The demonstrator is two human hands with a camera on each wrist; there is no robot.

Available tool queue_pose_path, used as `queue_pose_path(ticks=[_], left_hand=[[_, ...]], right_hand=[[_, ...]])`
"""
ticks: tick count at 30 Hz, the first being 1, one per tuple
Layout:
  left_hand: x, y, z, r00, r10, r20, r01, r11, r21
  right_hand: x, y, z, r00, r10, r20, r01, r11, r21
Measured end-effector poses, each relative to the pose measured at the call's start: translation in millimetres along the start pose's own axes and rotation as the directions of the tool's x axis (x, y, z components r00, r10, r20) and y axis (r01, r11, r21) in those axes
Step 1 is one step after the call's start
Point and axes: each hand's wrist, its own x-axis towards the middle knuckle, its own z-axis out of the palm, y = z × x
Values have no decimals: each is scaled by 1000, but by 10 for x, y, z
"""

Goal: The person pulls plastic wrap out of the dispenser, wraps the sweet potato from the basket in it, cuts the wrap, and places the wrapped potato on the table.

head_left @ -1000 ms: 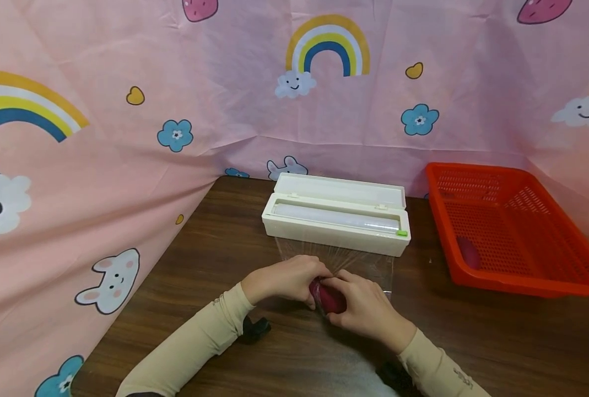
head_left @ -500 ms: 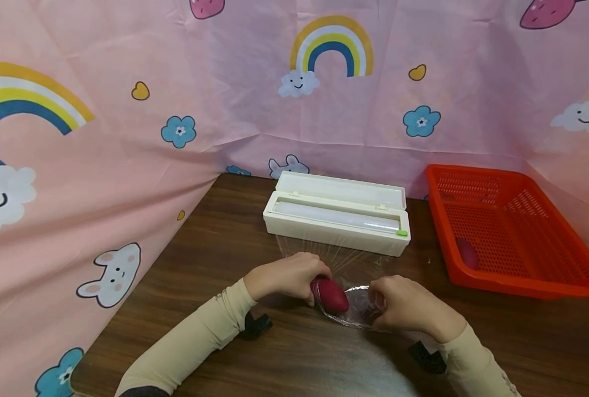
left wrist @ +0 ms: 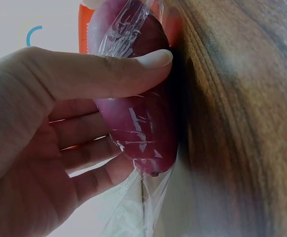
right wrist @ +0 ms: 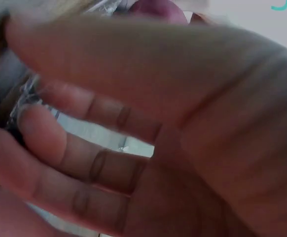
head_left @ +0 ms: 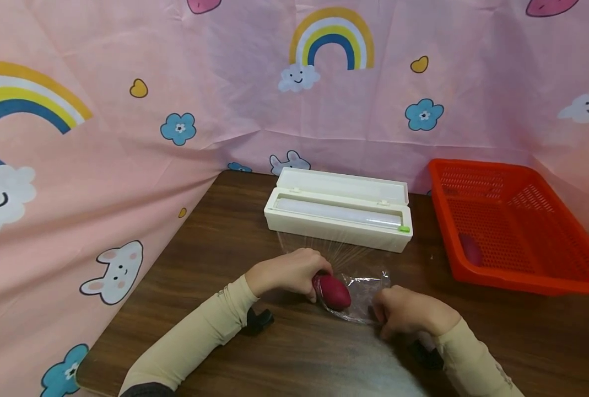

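Note:
A purple-red sweet potato [head_left: 334,292] lies close over the table, partly wrapped in clear cling film [head_left: 361,298]. My left hand [head_left: 289,273] grips its left part; in the left wrist view the thumb [left wrist: 109,74] crosses the wrapped sweet potato [left wrist: 138,123], fingers behind. To its right, my right hand [head_left: 415,311] is low over the table with fingertips at the film's loose edge. The right wrist view shows its fingers [right wrist: 69,153] loosely bent, the thumb apart from most of them, and crinkled film [right wrist: 22,101] beside the tips. Film stretches back to a white dispenser box [head_left: 336,231].
The dispenser's lid [head_left: 344,184] stands raised behind the film roll [head_left: 339,212]. A red plastic basket [head_left: 522,284] with another sweet potato [head_left: 470,249] inside is at the right. Pink printed cloth [head_left: 225,82] hangs behind and left of the wooden table [head_left: 215,220].
My right hand has left the sweet potato and moved right, drawing the film's edge out, then lowered slightly as the film slackened. The left hand keeps its grip on the sweet potato.

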Motion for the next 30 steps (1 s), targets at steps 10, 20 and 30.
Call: queue_pose_path(ticks=[10,20,30], left_hand=[[-9,7,-12,1000,-10,11,10,1000,-11],[16,-34,0,999,-15,29,15,1000,-19],[48,-28,-26,998,-20,56,23,999,-43]], right_hand=[[-23,11,-112,999,27,16,-27,999,-37],[-220,-326,-160,986,-95,-139,90,995,-41],[-46,-556,-78,801,-402,-443,301,911,-282]])
